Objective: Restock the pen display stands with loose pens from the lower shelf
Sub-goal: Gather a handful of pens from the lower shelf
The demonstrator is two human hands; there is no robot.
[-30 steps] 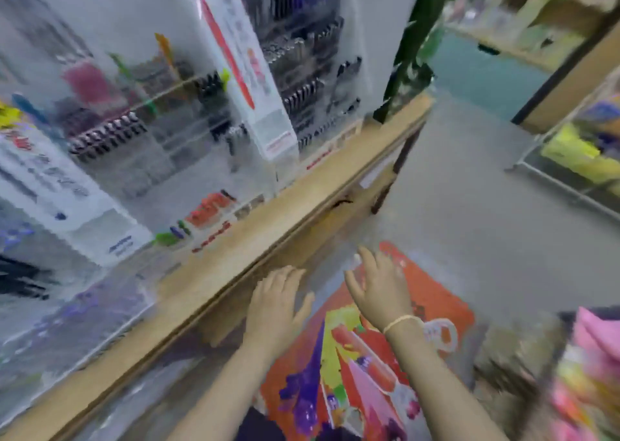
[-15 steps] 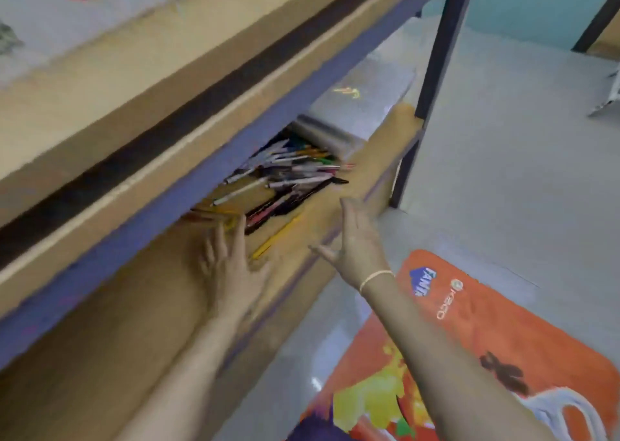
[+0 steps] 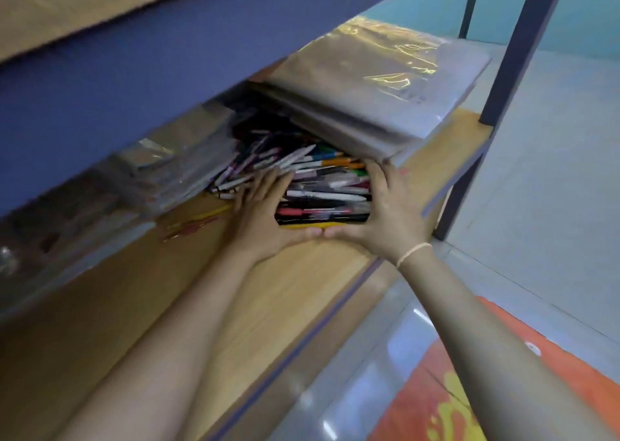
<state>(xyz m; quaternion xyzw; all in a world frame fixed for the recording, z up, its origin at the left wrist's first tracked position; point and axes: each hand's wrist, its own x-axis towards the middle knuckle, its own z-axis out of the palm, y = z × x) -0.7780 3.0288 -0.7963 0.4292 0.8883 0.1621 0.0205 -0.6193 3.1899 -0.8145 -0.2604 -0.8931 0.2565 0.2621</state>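
Dozens of loose pens (image 3: 302, 185) lie heaped on the wooden lower shelf (image 3: 285, 293), under the blue edge of the shelf above (image 3: 167, 54). We have both hands at the near end of the heap. Our left hand (image 3: 261, 215) lies with straight fingers along the heap's left flank, fingertips reaching in among white and pink barrels. Our right hand (image 3: 385, 212) cups the right flank, fingers bent over the pen ends, a thin pale band (image 3: 414, 252) round its wrist. Our two thumbs meet tip to tip along the front of the heap, just below a yellow pen (image 3: 302, 226), so the hands frame a bundle of black, red and white pens without lifting it.

Several stray pens (image 3: 198, 220), yellow and reddish, lie apart on the bare wood left of the left hand. Behind and right of the heap sits a flat stack wrapped in clear plastic (image 3: 379, 84), its corner touching the pens. More plastic-wrapped packs (image 3: 161, 172) line the shelf's back on the left. A dark upright post (image 3: 516, 47) stands at the shelf's right end, and an orange mat (image 3: 503, 383) lies on the grey floor (image 3: 553, 178).
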